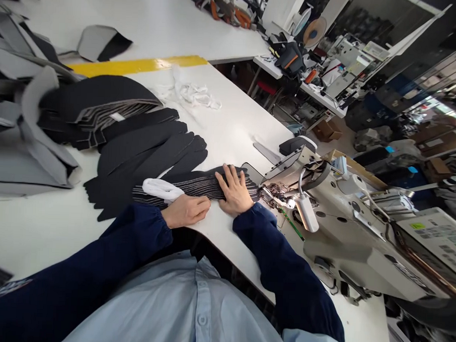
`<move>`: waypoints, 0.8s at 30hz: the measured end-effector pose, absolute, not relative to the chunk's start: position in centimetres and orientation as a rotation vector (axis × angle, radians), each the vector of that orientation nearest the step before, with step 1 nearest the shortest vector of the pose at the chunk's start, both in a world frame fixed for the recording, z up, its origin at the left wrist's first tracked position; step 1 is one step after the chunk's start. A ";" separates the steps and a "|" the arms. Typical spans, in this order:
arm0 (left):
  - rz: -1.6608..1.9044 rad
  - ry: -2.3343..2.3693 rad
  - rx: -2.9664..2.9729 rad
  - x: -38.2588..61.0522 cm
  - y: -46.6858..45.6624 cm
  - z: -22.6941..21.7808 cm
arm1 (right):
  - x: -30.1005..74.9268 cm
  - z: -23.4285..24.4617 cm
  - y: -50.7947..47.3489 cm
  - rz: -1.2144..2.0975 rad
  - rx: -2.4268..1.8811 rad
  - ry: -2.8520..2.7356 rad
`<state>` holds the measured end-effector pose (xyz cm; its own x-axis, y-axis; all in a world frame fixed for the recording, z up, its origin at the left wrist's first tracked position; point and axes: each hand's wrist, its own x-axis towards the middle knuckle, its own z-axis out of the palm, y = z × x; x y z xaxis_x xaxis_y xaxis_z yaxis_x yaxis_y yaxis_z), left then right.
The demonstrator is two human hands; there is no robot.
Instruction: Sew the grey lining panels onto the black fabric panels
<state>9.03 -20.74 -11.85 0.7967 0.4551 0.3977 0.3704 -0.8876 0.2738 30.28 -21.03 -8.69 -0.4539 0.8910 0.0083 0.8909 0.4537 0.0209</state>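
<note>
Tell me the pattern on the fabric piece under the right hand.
Dark fabric piece with thin pale stripes, seen in the head view under the right hand.

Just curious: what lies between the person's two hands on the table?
In the head view, striped black fabric bridges the left hand and right hand; both touch it.
</note>
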 end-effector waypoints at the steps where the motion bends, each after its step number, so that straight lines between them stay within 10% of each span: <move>1: 0.712 0.685 2.739 8.5 -21.0 -11.4 | 29.6 -8.8 -19.9 -0.020 1.632 2.660; 12: 1.448 0.902 1.686 -3.4 -25.7 2.6 | 27.4 -9.9 -17.5 -0.118 1.833 2.715; 19: 1.164 0.390 1.792 6.0 -26.0 2.4 | 23.6 -6.7 -26.1 -1.766 1.293 3.220; 24: 0.499 0.295 2.244 10.8 -24.6 0.1 | 23.7 -10.6 -36.0 -2.076 2.211 2.785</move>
